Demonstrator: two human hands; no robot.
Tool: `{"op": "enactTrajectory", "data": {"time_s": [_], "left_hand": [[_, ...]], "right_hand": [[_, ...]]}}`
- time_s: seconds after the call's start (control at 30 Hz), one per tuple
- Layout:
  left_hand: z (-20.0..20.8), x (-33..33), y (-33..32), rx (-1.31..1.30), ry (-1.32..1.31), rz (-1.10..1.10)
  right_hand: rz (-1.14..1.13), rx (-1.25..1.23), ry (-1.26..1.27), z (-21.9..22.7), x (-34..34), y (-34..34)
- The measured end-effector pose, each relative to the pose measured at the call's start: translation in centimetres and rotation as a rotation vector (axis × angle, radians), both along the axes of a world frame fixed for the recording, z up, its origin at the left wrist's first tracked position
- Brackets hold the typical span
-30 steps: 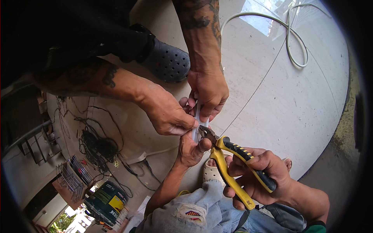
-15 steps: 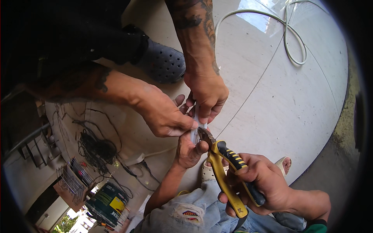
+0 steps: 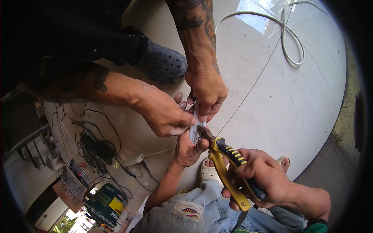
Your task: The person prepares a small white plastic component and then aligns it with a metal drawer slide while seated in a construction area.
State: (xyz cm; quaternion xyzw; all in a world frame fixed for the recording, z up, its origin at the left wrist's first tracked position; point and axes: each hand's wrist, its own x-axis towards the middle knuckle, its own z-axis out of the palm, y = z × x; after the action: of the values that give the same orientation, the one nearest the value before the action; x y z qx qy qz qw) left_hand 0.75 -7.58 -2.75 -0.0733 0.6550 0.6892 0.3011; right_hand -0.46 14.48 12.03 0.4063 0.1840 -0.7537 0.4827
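Note:
My right hand (image 3: 264,174) is closed round the yellow-and-black handles of a pair of pliers (image 3: 222,171). The pliers' dark jaws lie against a slim white plastic piece (image 3: 192,136); whether they bite on it is hard to see. From beneath, my left hand (image 3: 188,150) grips that piece, its thumb by the jaws and its other fingers partly hidden. A co-worker's two hands reach in from the top and left. One co-worker's hand (image 3: 208,91) pinches the far end of the piece, and the other (image 3: 165,116) presses its left side.
A grey clog (image 3: 163,64) on the co-worker's foot stands beyond the hands. A pale cable (image 3: 299,46) loops on the floor at upper right. Tangled black cords (image 3: 95,149), a white power strip (image 3: 134,159) and a dark green box (image 3: 107,204) lie at left.
Very little differs. The pliers and my hands have barely shifted, and the co-worker's hands stay on the white piece with a slight movement.

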Motion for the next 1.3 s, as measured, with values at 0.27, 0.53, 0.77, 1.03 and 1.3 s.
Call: {"op": "enactTrajectory", "data": {"time_s": [0.27, 0.53, 0.77, 1.03, 1.3], "left_hand": [[0.9, -0.5, 0.3, 0.028, -0.039, 0.017], [-0.5, 0.0, 0.5, 0.043, 0.076, 0.089], [1.8, -0.7, 0.3, 0.071, -0.116, 0.04], [2.6, -0.9, 1.1, 0.113, -0.082, 0.111], [1.4, -0.6, 0.6, 0.085, -0.088, 0.03]], "right_hand": [[-0.076, -0.2, -0.08, -1.9, 0.6, 0.8], [-0.265, -0.387, -0.069, -2.8, 2.5, 1.4], [1.008, 0.396, 1.01, -1.6, 2.1, 3.4], [1.191, 0.819, 1.322, -1.2, 2.8, 2.8], [1.103, 0.831, 1.304, -1.6, 2.6, 2.1]]}}
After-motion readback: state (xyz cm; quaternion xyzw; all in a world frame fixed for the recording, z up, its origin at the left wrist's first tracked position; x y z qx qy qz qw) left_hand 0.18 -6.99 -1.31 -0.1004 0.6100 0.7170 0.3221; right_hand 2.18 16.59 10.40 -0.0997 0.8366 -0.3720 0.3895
